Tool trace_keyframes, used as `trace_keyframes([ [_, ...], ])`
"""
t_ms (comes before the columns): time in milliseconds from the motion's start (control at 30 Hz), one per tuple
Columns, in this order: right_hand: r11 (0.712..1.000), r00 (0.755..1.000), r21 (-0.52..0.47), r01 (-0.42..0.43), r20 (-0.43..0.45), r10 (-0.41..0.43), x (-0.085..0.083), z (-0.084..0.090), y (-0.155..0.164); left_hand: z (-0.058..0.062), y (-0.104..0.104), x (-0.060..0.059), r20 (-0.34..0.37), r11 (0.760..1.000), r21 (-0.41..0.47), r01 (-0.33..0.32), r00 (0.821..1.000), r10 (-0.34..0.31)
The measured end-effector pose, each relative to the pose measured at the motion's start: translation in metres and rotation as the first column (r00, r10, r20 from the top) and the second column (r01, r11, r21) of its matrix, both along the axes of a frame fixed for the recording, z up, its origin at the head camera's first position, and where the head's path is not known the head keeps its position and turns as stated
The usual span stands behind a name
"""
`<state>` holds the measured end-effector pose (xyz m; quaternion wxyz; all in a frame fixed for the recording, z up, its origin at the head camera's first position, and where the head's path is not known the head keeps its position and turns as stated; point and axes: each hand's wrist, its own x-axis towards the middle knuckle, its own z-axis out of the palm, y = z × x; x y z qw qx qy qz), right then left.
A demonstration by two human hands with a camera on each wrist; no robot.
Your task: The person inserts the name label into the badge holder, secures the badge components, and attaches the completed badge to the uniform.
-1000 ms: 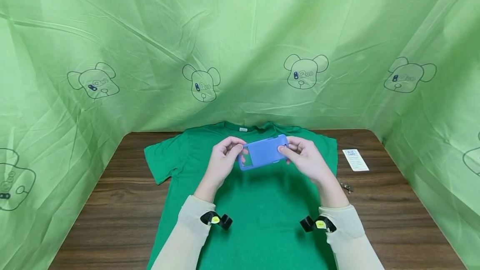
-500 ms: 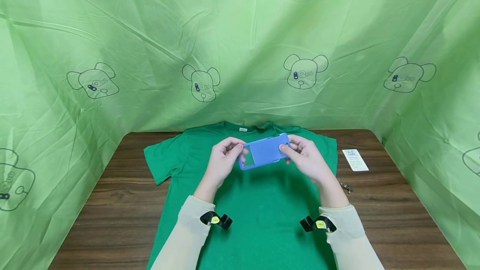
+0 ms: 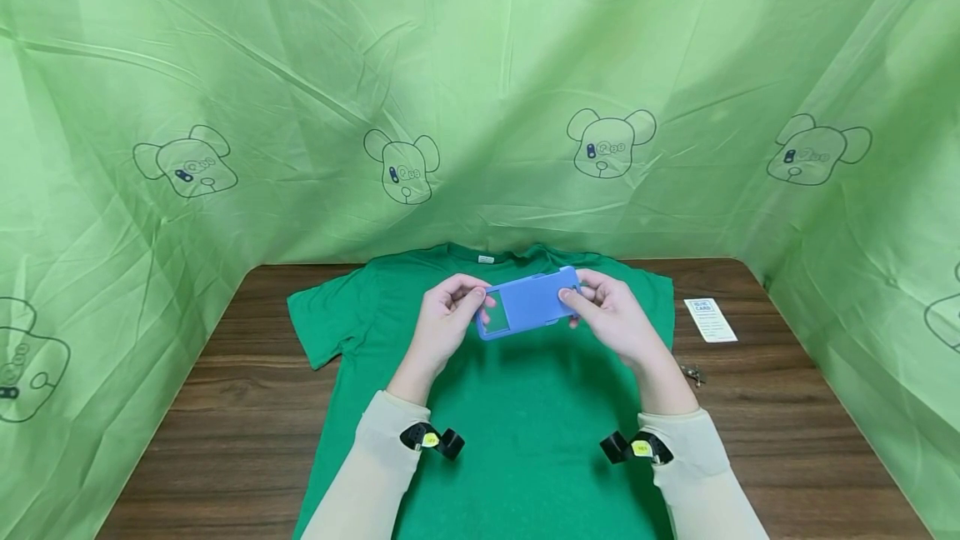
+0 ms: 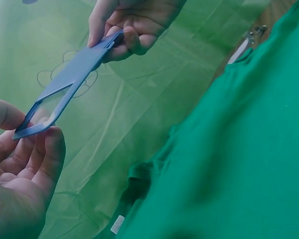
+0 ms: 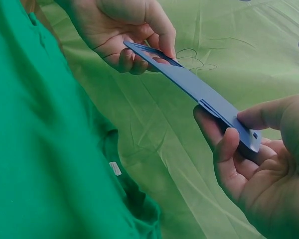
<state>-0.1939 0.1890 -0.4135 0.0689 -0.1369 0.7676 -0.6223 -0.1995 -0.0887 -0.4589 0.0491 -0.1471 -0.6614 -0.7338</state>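
Between both hands, centre of the head view, sat the flat blue plastic card holder with a rectangular window cut-out, held in the air above the green cotton T-shirt and not touching it.

Long axis ran left-right across the frame, tilted slightly: window end lower and toward the left of the frame, solid end with the small hole higher and toward the right. Broad face was turned up to the head camera.

Left hand pinched the window end, thumb on top and fingertips under the edge; the left wrist view showed the frame corner resting against those fingers. Right hand pinched the opposite end, thumb over the top face and fingers curled beneath, clear in the right wrist view. Hands were apart, one at each end, so neither was nearer; the holder bridged the gap between them.

T-shirt lay flat, collar toward the top of the frame, on the dark wooden table. Right of the shirt lay a small white printed card, well apart from the hands, and below it a small metal item, too small to identify. Green printed cloth backdrop filled the upper frame and both sides.
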Motion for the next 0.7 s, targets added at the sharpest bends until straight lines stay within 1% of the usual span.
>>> trace_keyframes([
  [433,1.000,1.000,-0.003,0.002,0.006,-0.002,-0.0010,-0.0014,0.0014,0.0006,-0.0008,0.0006,0.007,1.000,0.000,0.007,1.000,-0.007],
  [700,1.000,1.000,-0.023,-0.006,0.024,0.007,-0.0008,-0.0004,0.0024,0.0003,-0.0020,-0.0008,-0.020,1.000,-0.002,0.019,1.000,-0.019],
])
